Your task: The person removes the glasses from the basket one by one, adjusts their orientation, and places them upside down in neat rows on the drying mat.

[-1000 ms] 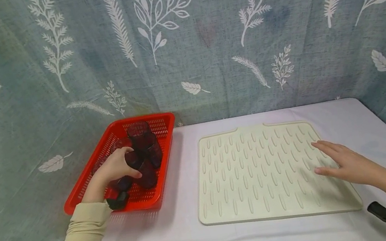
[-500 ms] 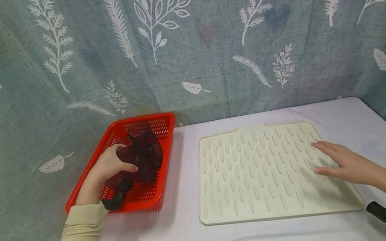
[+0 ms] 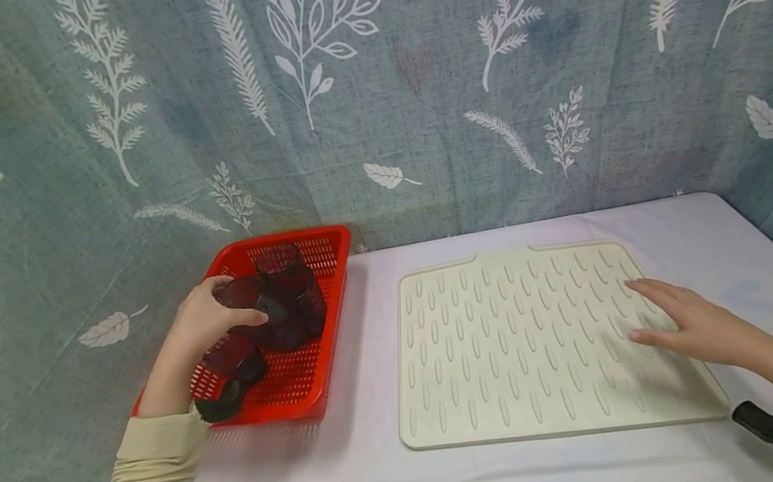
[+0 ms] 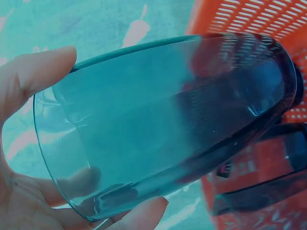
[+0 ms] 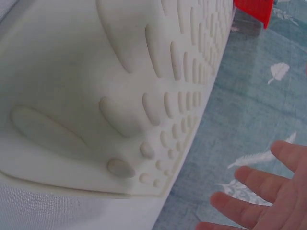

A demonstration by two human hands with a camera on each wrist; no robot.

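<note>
My left hand (image 3: pixel 202 321) is over the red basket (image 3: pixel 336 316) at the left. It grips a dark tinted drinking glass (image 4: pixel 139 120) near its rim, thumb on one side and fingers on the other. In the left wrist view the glass lies tilted, its base toward the basket. Several similar dark glasses (image 3: pixel 305 292) are in the basket, partly hidden by the hand. My right hand (image 3: pixel 695 323) holds nothing, its fingers spread and fairly straight. It is over the right part of a cream ridged drying mat (image 3: pixel 508 340).
A white cloth (image 3: pixel 386 477) covers the table. Grey-green leaf-print fabric (image 3: pixel 370 134) hangs behind and at both sides, close to the basket's left side. A black wrist device (image 3: pixel 768 423) is below the right wrist, another (image 3: pixel 221 404) by the left.
My left hand has shifted up and left within the basket area, drawing the glass along with it and away from the other glasses. The right hand has stayed nearly still.
</note>
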